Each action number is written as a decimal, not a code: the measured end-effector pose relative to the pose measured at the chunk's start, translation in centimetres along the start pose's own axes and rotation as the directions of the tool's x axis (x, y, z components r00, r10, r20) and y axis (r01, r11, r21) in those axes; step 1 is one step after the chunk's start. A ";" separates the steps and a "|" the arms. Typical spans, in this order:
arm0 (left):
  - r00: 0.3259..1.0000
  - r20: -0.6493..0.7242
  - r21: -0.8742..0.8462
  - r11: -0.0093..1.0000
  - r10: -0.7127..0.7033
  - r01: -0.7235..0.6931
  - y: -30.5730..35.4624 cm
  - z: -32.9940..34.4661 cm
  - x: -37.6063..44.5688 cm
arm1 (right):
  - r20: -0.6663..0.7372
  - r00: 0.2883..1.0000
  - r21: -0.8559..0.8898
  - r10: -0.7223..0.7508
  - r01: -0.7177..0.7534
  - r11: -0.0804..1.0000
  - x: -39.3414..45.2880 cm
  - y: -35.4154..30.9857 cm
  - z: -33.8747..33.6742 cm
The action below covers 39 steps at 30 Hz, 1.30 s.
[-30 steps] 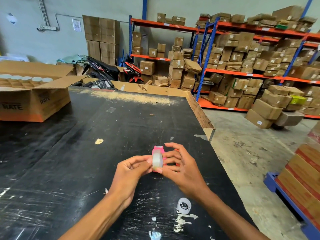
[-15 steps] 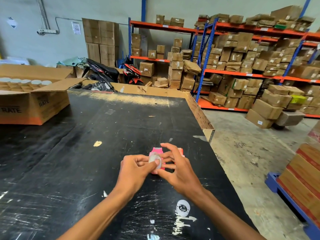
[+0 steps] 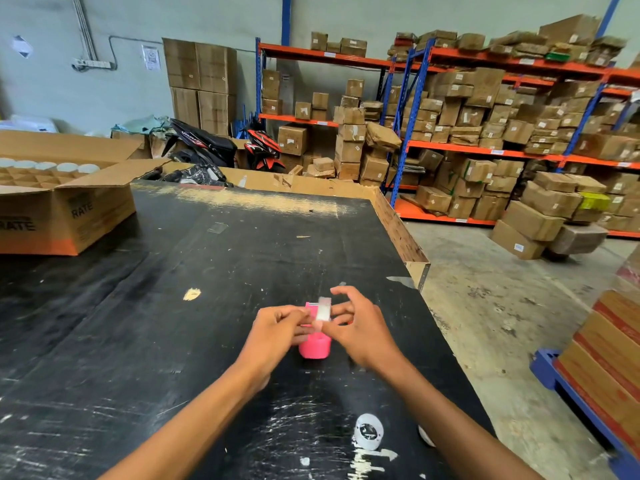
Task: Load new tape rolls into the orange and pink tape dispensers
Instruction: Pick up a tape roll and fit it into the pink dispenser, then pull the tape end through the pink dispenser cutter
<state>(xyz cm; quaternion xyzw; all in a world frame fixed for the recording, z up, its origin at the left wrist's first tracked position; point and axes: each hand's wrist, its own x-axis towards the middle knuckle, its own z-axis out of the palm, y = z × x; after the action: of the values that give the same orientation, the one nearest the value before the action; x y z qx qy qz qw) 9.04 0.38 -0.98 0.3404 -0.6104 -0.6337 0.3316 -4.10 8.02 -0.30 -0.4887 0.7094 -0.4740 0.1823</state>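
Observation:
A pink tape dispenser point(image 3: 314, 346) sits between my two hands above the black table point(image 3: 173, 341). My left hand point(image 3: 273, 334) grips its left side with curled fingers. My right hand point(image 3: 360, 327) pinches a clear strip of tape point(image 3: 323, 311) that sticks up from the dispenser's top. The tape roll inside the dispenser is hidden by my fingers. No orange dispenser is in sight.
An empty white tape core point(image 3: 368, 431) lies on the table near my right forearm. An open cardboard box point(image 3: 65, 209) of tape rolls stands at the back left. The table's right edge point(image 3: 420, 271) drops to a concrete floor; stacked cartons on a blue pallet point(image 3: 568, 389) stand at right.
The hands and dispenser have lowered slightly toward the table. My right hand has drawn a strip of tape up from the dispenser, where before the roll's face showed between my fingers.

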 end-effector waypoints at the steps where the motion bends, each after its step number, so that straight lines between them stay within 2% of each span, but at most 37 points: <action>1: 0.999 -0.033 0.015 1.000 0.006 -0.006 -0.3 -0.1 0.6 | 0.003 1.000 0.011 0.022 -0.022 1.000 0.7 0.2 -0.3; 5: 0.995 -0.078 0.236 0.971 0.060 -0.040 -2.6 -0.5 2.7 | 0.099 0.993 -0.044 0.064 -0.060 0.997 2.7 0.9 -0.7; 9: 0.998 -0.002 0.301 0.952 0.062 -0.059 -4.2 -0.2 3.7 | 0.189 0.980 -0.114 0.069 -0.048 0.992 4.1 1.7 0.2; 12: 0.995 -0.010 0.363 0.927 0.102 -0.091 -5.1 -0.3 4.0 | 0.221 0.974 -0.224 0.049 0.002 0.975 4.5 2.7 0.9; 20: 0.986 0.017 0.376 0.912 0.169 -0.162 -5.8 -0.4 3.8 | 0.302 0.948 -0.300 0.104 -0.009 0.954 6.3 2.9 0.6; 29: 0.985 0.014 0.375 0.913 0.170 -0.163 -6.3 -0.5 4.1 | 0.332 0.939 -0.200 0.091 -0.024 0.980 6.7 3.6 0.3; 32: 0.986 0.019 0.356 0.921 0.166 -0.162 -6.3 -0.6 4.3 | 0.349 0.932 -0.247 0.100 -0.011 0.969 7.1 3.3 0.2; 35: 0.987 0.026 0.343 0.926 0.157 -0.156 -6.1 -0.6 4.3 | 0.367 0.924 -0.392 0.111 0.046 0.919 7.6 2.2 -0.1; 39: 0.988 0.015 0.338 0.929 0.156 -0.152 -6.1 -0.6 4.1 | 0.405 0.903 -0.386 0.145 0.026 0.922 7.9 1.6 -0.3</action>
<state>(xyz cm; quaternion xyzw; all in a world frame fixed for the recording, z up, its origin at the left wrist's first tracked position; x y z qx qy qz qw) 7.25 -3.16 -7.24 0.3473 -0.7329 -0.4893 0.3207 -8.77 1.43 0.07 -0.5840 0.7458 -0.2024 0.2486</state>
